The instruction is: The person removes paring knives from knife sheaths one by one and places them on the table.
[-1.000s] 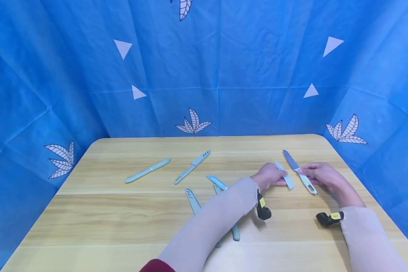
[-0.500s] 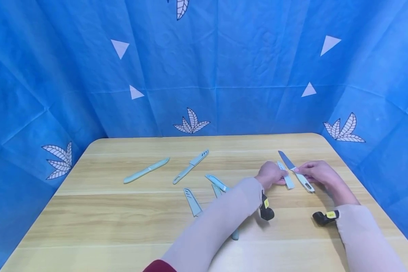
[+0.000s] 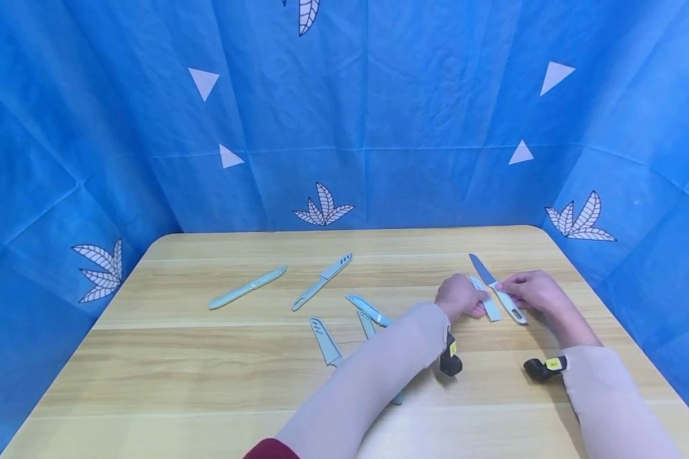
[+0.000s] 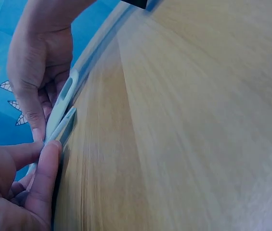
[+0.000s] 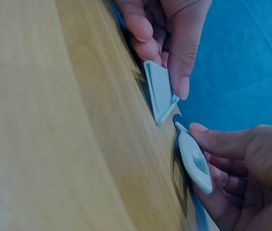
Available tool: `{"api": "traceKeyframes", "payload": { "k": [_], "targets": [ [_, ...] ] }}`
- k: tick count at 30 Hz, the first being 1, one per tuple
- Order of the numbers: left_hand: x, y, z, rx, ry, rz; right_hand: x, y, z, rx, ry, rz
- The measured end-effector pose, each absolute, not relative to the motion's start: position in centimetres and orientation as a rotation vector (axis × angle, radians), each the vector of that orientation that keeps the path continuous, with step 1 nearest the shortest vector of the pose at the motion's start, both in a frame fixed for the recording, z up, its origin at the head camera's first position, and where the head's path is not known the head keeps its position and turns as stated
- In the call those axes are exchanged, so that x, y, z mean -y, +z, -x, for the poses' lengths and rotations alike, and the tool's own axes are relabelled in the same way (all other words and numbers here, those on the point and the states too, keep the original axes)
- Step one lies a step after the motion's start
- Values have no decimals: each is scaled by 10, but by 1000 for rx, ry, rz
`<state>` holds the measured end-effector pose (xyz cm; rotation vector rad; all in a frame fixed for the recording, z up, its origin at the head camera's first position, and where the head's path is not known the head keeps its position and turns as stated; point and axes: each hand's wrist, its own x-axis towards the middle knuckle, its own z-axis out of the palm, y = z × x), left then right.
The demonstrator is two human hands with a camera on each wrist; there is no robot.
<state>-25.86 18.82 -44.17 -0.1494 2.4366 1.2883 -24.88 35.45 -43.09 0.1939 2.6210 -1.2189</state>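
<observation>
At the right of the table, my left hand pinches a pale green knife sheath between thumb and fingers. The sheath's slotted end points away and its mouth faces the near side, as the right wrist view shows. Just to its right, my right hand grips a bare knife by its pale green handle, near the blade. The dark blade points toward the back of the table, beside the sheath and apart from it. The handle's hole shows in the left wrist view.
Two sheathed knives, one left and one at the back middle, lie on the table. Near the left sleeve, which partly hides them, are a loose sheath and more green knife pieces. A blue curtain hangs behind.
The knife in my right hand has moved slightly left, toward the sheath. My left hand has shifted a little right with the sheath, so the two are closer together.
</observation>
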Motion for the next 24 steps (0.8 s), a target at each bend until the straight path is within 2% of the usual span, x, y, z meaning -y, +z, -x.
{"api": "traceKeyframes", "payload": {
  "k": [13, 24],
  "targets": [
    [-188, -439, 259, -2595, 1052, 42, -357, -430, 253, -2569, -1252, -172],
    [-190, -436, 257, -2532, 1101, 116, -356, -430, 257, -2575, -1204, -152]
  ]
}}
